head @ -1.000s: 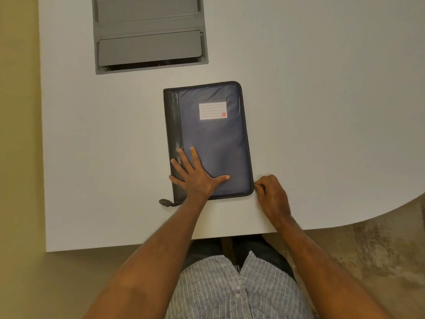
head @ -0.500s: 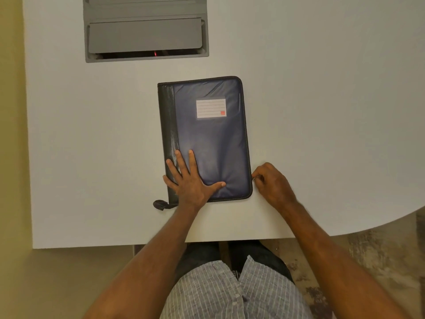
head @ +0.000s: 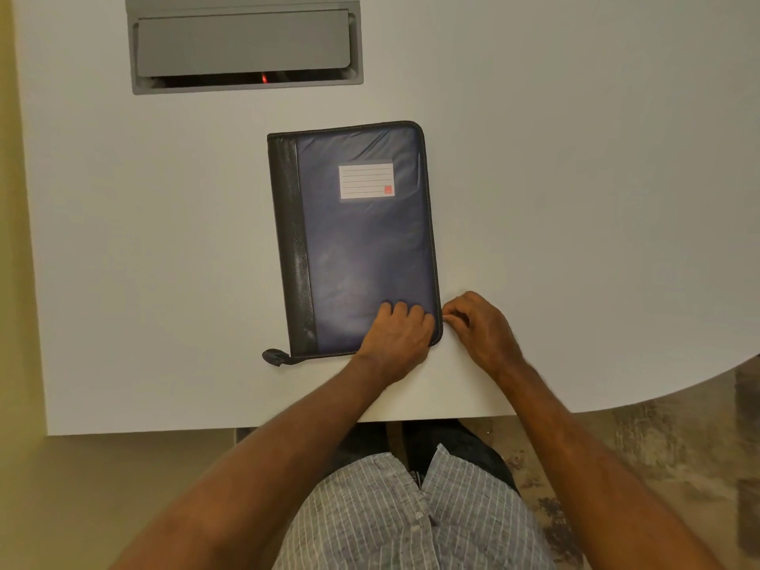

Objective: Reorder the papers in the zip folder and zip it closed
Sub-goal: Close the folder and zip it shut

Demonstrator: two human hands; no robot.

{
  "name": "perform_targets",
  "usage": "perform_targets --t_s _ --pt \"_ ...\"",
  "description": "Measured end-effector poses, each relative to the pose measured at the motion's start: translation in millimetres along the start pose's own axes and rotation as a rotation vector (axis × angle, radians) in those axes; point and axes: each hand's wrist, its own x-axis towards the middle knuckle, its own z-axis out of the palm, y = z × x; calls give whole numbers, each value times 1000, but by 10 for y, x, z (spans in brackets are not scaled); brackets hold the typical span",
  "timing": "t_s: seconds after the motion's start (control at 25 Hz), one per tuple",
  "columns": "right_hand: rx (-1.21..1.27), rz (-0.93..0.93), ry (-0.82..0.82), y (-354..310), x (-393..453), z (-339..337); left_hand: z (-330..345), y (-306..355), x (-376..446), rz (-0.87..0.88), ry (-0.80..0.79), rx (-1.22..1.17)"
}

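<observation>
Table: white table (head: 575,199) with a straight near edge; its right end curves away.
Zip pull: small dark zip pull (head: 273,357) sticks out at the folder's near-left corner and lies flat on the table.
Spine: black grained leather-like strip (head: 293,240) runs the full length of the folder's left side.
Folder: your dark blue, rectangular, fabric-covered zip folder (head: 362,248) lies flat and closed near the middle of the table, its short side toward the near edge.
Label: white lined label with a small red square (head: 366,181) sits on the cover, toward the folder's far edge.
Left hand: your left hand (head: 397,333) rests knuckles-up on the folder's near-right corner, fingers curled under against the cover; whether they grip the edge, I cannot tell.
Right hand: your right hand (head: 479,329) lies on the table just beside the folder's right edge, near its near-right corner, fingertips drawn together and touching that edge; what they pinch, if anything, is too small to tell.
Hand spacing: the two hands lie close together, with only the folder's right edge between them.
Hatch: grey rectangular recessed hatch (head: 244,43) is set into the table at the far edge, left of the folder's line and well apart from it.
</observation>
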Motion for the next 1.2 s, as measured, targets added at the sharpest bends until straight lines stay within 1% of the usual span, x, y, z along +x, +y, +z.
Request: perform_targets --t_s 0.12,0.24,0.32,0.56,0.68,0.8,0.92,1.04,1.12,1.2 --pt "10 3 45 9 -5 2 5 78 37 126 -95 103" --pt "9 -20 96 33 6 11 -75 140 78 130 -153 127" --pt "7 -31 102 55 50 1 -129 158 107 121 -136 159" --pt "-22 -74 126 68 131 -2 -164 189 138 183 -110 246" --pt "-31 -107 116 107 158 -15 -143 202 155 186 -115 244" --pt "-55 -147 66 127 165 -40 -137 216 120 152 -95 203" --pt "-78 -144 49 155 80 -7 -90 251 76 140 -94 172" --pt "-42 -105 108 182 27 12 -91 279 25 119 -94 133" --pt "-26 -55 162 172 24 17 -87 289 37 110 -64 105" --pt "-16 -45 182 150 20 19 -100 275 67 89 -62 115"
